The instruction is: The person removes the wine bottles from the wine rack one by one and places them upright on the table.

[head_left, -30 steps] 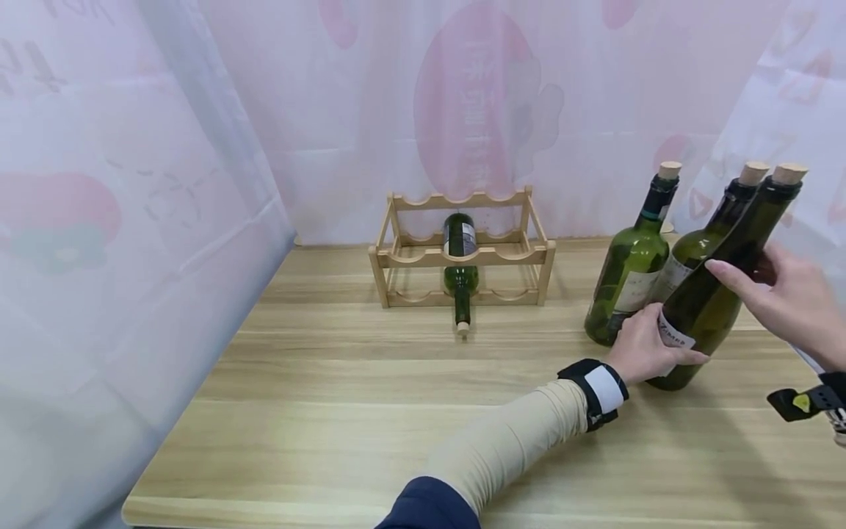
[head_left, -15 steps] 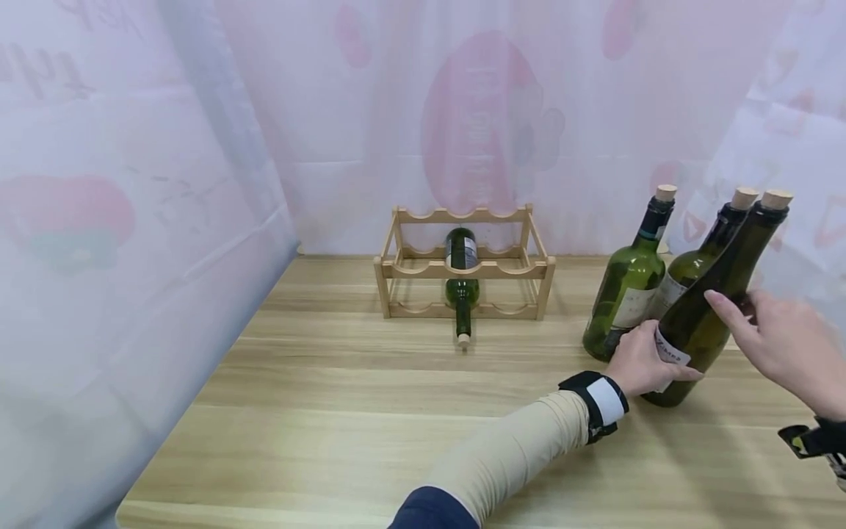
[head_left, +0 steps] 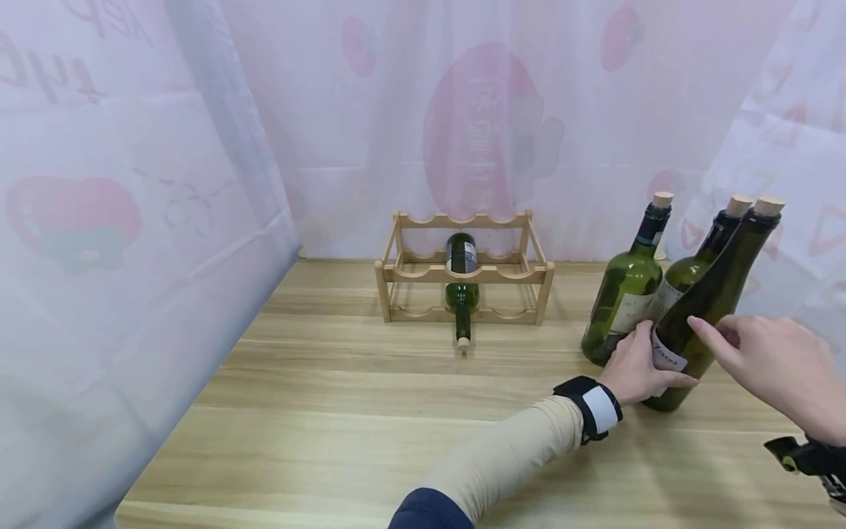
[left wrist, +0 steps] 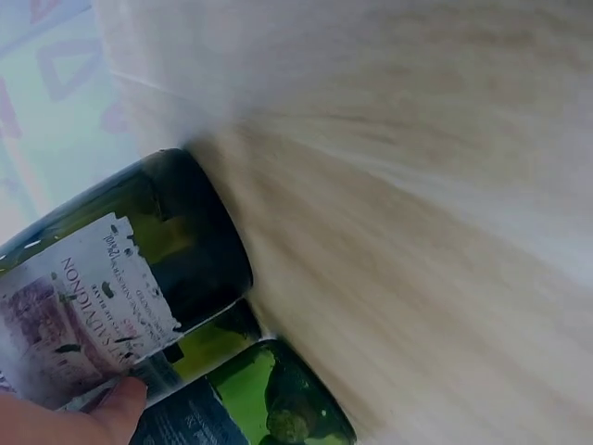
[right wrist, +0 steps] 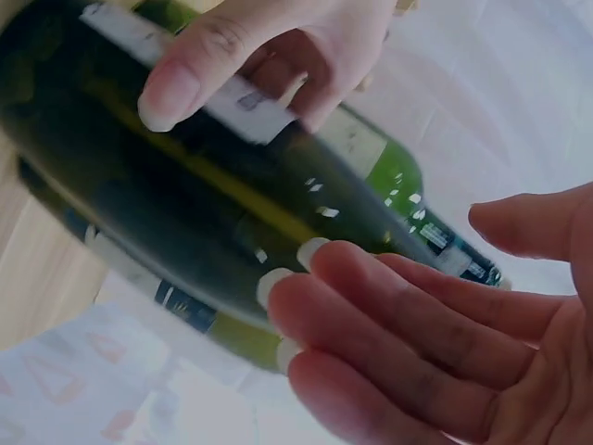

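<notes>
My left hand grips the lower body of a dark green wine bottle, its thumb across the front by the white label. The corked bottle leans to the right with its base low near the table. On its right side is my right hand; in the right wrist view its fingers are extended with tips at the glass and the thumb stands apart. Just behind are two more corked bottles, a lighter green one and another partly hidden. A bottle label shows beside a left fingertip.
A wooden wine rack stands at the back middle of the wooden table. One green bottle lies in it, corked neck toward me. Printed white curtains close off the back and sides.
The right hand has slid down along the bottle and its hold has loosened. The left hand keeps its grip on the bottle. The head view has tilted up slightly.
</notes>
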`<control>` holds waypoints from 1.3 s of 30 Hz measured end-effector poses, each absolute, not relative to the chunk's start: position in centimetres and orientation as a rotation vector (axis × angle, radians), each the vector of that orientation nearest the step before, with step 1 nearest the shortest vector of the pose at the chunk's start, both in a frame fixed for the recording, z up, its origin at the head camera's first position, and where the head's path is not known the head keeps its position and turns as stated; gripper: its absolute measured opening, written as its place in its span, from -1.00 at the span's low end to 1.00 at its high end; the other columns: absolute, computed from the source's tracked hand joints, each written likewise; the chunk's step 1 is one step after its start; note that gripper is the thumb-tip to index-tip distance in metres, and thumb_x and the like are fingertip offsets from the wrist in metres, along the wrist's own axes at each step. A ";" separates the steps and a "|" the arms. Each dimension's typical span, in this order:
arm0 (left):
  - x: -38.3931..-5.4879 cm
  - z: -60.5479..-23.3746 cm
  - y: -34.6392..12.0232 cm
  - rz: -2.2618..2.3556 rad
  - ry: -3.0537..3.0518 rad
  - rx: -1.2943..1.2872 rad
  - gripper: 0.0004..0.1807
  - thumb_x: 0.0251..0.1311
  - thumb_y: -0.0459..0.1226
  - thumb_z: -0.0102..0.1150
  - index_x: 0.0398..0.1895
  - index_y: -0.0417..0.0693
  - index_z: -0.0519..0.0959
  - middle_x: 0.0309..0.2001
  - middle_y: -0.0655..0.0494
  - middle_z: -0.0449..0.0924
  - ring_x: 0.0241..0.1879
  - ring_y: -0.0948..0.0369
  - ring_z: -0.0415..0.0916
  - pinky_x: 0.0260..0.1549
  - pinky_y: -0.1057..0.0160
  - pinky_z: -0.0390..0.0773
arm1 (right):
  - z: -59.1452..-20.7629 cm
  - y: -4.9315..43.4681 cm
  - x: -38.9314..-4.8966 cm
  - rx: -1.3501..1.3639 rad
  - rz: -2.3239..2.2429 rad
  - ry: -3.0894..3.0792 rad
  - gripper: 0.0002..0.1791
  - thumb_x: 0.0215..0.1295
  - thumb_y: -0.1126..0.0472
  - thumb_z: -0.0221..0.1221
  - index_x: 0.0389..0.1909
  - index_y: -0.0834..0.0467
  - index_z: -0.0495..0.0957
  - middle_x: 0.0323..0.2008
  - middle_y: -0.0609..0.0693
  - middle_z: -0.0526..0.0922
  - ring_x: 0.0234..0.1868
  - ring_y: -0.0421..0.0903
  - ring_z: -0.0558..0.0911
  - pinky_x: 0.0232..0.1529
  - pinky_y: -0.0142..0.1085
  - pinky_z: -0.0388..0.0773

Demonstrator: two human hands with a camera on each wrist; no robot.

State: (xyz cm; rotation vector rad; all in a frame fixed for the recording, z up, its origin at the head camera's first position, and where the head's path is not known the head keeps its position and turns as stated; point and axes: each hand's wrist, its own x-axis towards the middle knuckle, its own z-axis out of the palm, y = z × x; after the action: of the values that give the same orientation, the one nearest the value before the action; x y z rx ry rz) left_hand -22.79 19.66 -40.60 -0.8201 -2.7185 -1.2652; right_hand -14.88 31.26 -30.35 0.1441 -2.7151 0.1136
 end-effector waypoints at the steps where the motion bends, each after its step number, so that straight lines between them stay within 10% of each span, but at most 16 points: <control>1: -22.8 -40.5 19.4 -1.246 -2.717 -0.835 -0.19 -0.15 0.11 0.49 0.16 0.16 0.29 -0.11 0.36 0.45 -0.17 0.47 0.44 -0.32 0.58 0.39 | -30.3 31.1 -14.9 0.162 0.130 -2.693 -0.48 0.45 -0.02 0.01 -0.67 0.19 0.52 -0.86 -0.13 0.27 -0.79 -0.18 0.23 -0.67 -0.33 0.15; 16: -24.0 -39.2 13.7 -1.200 -2.689 -0.952 -0.44 0.07 0.03 0.37 0.05 -0.07 0.51 -0.06 0.14 0.64 -0.14 0.40 0.55 -0.29 0.60 0.44 | -30.2 28.2 -17.0 0.394 0.350 -2.593 -0.75 0.37 0.11 0.12 -0.35 0.20 0.65 -0.67 -0.13 0.58 -0.69 -0.40 0.39 -0.63 -0.41 0.30; 39: -26.6 -39.7 7.2 -1.243 -2.707 -0.714 -0.50 0.20 -0.05 0.28 0.08 -0.18 0.50 -0.06 -0.03 0.61 -0.10 0.16 0.55 -0.25 0.44 0.49 | -32.6 23.3 -21.8 0.552 0.400 -2.633 -0.58 0.42 0.12 0.07 0.06 0.39 0.52 -0.34 0.19 0.69 -0.51 -0.06 0.61 -0.40 -0.09 0.56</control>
State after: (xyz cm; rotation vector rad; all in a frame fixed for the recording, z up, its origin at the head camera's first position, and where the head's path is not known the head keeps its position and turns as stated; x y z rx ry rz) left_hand -26.56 7.21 -39.66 -0.7141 -2.7072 -1.2430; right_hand -21.78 23.34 -32.57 0.5518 -2.6327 0.4000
